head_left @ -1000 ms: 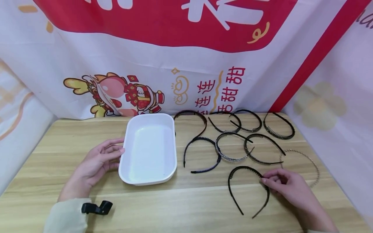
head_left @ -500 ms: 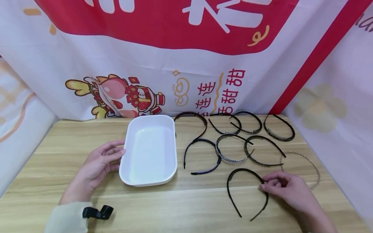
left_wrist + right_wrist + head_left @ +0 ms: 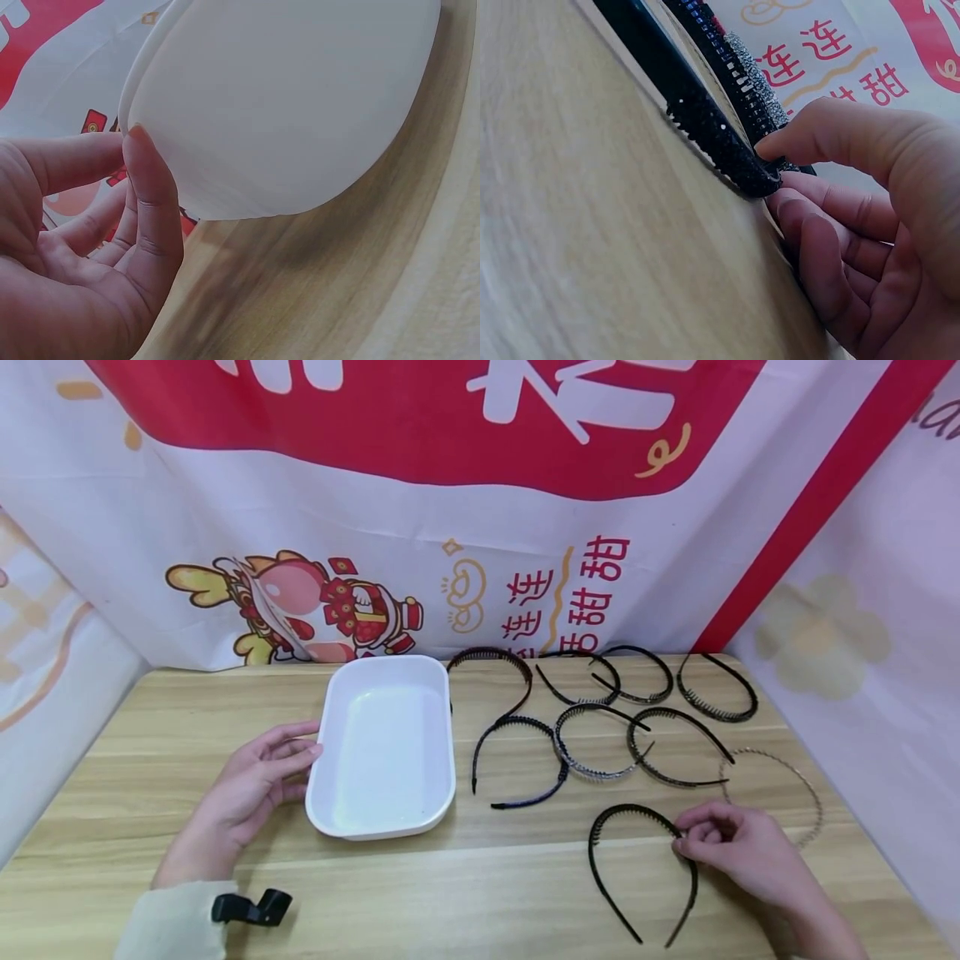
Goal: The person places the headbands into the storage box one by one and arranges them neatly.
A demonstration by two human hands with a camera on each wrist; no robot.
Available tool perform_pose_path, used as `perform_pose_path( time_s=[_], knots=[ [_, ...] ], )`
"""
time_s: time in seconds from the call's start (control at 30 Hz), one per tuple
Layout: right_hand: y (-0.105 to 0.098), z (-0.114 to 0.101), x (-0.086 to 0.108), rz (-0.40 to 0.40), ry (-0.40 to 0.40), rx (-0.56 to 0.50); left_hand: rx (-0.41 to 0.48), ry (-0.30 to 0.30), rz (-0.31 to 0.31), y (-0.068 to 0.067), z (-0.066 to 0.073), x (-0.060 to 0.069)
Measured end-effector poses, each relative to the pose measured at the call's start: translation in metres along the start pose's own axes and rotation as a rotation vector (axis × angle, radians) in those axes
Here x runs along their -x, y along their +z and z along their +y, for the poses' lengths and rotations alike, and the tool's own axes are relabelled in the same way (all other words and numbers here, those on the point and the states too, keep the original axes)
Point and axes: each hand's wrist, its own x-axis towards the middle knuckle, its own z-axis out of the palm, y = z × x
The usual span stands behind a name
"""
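Note:
A white rectangular tray (image 3: 384, 760) has nothing in it in the head view. My left hand (image 3: 255, 785) grips its left rim; in the left wrist view, the thumb and a finger of the hand (image 3: 97, 225) pinch the edge of the white tray (image 3: 285, 97). At the lower right, my right hand (image 3: 750, 852) pinches the right side of a black toothed headband (image 3: 595, 860), whose two ends point toward the front. In the right wrist view, the black headband (image 3: 697, 112) shows sparkly specks, held between thumb and fingers of the hand (image 3: 870, 195).
Behind the held headband, several dark headbands lie in loose rows, among them a brown one (image 3: 517, 662), a blue-black one (image 3: 482, 752) and a silver one (image 3: 600, 774). A thin pale headband (image 3: 806, 785) lies at the right, partly behind the right hand. A printed cloth (image 3: 405, 527) hangs behind the table.
The held headband has shifted slightly toward the front and right, turning a little in the right hand's pinch. The left hand and tray have stayed in place.

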Motion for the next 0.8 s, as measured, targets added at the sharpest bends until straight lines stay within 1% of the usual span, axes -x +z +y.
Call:
perform_pose_path(
  time_s=[0.23,0.5,0.67,0.8],
  knots=[
    [-0.0007,0.0005,0.0021,-0.002,0.002,-0.001,0.016,-0.005,-0.003,-0.0003,-0.0002,0.0000],
    [-0.0003,-0.0010,0.0018,0.010,0.032,0.016,0.033,-0.003,-0.006,-0.0008,-0.0008,0.0002],
    [0.0012,-0.0012,0.0033,0.028,0.034,-0.009,0.033,-0.008,-0.003,-0.0007,-0.0007,0.0001],
    [0.0025,-0.0027,0.0022,0.046,0.064,-0.030,0.034,-0.007,-0.003,-0.0007,-0.0008,0.0002]
  ],
)
